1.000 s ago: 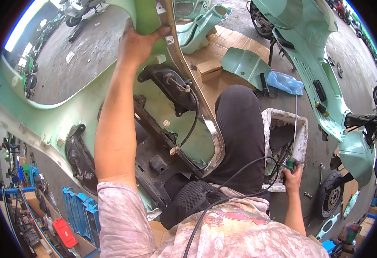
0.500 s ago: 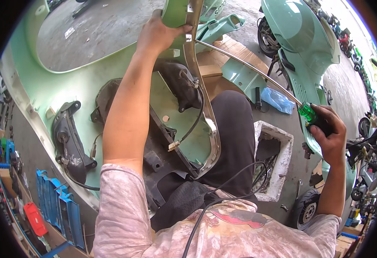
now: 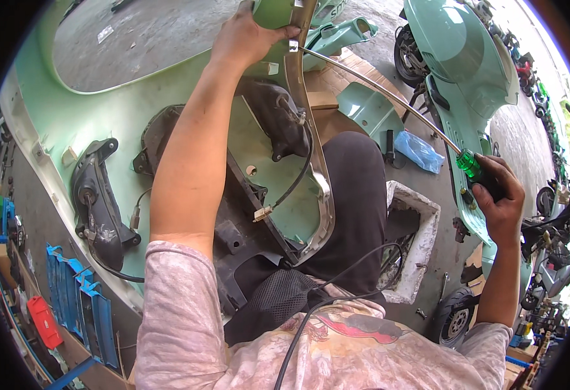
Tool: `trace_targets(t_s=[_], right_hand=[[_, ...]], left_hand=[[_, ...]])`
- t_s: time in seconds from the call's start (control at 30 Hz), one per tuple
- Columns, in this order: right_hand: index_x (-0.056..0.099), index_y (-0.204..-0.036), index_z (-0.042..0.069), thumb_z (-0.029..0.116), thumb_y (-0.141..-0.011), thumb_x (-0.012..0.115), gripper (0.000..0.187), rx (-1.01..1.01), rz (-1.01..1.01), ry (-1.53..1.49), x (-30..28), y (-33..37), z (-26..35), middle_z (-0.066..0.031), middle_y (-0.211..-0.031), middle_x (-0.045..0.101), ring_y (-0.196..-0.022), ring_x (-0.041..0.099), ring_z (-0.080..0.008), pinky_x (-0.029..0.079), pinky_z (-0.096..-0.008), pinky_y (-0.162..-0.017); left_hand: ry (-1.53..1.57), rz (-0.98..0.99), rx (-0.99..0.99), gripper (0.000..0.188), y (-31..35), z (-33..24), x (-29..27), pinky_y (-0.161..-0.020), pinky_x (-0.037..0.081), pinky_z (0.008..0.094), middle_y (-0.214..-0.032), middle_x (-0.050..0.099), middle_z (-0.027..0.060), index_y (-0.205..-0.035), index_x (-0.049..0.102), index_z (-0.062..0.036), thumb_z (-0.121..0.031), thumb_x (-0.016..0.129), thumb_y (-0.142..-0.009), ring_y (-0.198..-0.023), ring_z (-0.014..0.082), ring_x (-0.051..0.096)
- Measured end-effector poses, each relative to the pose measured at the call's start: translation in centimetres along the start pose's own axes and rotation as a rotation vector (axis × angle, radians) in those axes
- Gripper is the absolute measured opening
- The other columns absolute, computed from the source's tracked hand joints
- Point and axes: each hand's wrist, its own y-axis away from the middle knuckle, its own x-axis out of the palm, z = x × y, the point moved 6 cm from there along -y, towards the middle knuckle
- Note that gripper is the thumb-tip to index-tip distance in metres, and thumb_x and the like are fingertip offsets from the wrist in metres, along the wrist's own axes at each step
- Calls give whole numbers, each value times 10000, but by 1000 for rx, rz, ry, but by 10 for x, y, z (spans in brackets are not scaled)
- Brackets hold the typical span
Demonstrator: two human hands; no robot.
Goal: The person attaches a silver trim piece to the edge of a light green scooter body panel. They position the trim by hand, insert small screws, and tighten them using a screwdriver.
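A large mint-green scooter body panel (image 3: 113,114) leans across my lap, its inner side toward me. Near the top of its brown-grey rim (image 3: 294,81), my left hand (image 3: 242,40) grips the panel, thumb laid over the edge. My right hand (image 3: 504,195) is wrapped around the green and black handle of a long screwdriver (image 3: 389,93). Its shaft reaches left to the rim beside a small metal clip (image 3: 293,45), just below my left thumb; whether the tip sits in anything cannot be made out. Dark lamp units (image 3: 96,201) with cables and a white connector (image 3: 263,212) are on the panel.
A white foam box (image 3: 421,260) stands right of my knee. Beyond it lie a blue plastic bag (image 3: 419,151), cardboard (image 3: 363,75) and green panels. A mint-green scooter body (image 3: 457,52) is at the far right, a wheel (image 3: 455,318) near my right elbow. Blue parts (image 3: 80,302) lie left.
The panel's rim and my left hand sit slightly higher in the picture. My right hand has barely shifted, and the screwdriver still meets the rim at the same place.
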Motion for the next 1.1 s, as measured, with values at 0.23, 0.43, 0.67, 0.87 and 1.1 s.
trace_targets(t_s=[0.23, 0.43, 0.67, 0.87, 1.1], right_hand=[[636, -1181, -52, 164, -830, 759, 430, -16, -5, -10, 2, 1, 0, -87, -1113, 610, -964, 605, -149, 484, -278, -870], [646, -1182, -29, 78, -795, 750, 415, -62, -10, 91, 6, 0, 4, -93, -1100, 621, -914, 618, -152, 510, -276, -811], [680, -1183, 67, -102, -737, 704, 478, -444, -25, 593, -2, -4, 51, -129, -1142, 646, -915, 684, -225, 591, -336, -754], [507, -1298, 47, 309, -838, 745, 581, 163, 183, 99, -35, -29, 36, -115, -1141, 625, -924, 636, -191, 500, -292, -814], [553, -1312, 37, 282, -982, 551, 411, -300, -152, 526, -70, -25, 40, -49, -1071, 633, -700, 542, -60, 436, -202, -609]], left_hand=[[-85, 2, 23, 760, -1, -3, 3, -951, 464, 461, -1232, 568, 247, -1287, 529, -17, -455, 815, -735, -1174, 415, 548], [64, -54, -187, 772, 7, 0, -6, -936, 472, 461, -1174, 619, 239, -1230, 537, 11, -458, 843, -699, -1131, 416, 582], [103, -35, -126, 724, 3, -9, -4, -916, 479, 445, -1174, 618, 235, -1215, 551, 17, -389, 857, -700, -1125, 394, 590], [100, -34, -49, 726, 1, -5, -4, -911, 483, 429, -1154, 630, 228, -1219, 552, 18, -376, 862, -696, -1109, 376, 602], [130, -40, -133, 756, 4, -20, -4, -912, 483, 436, -1152, 635, 237, -1225, 531, 21, -381, 874, -684, -1109, 384, 604]])
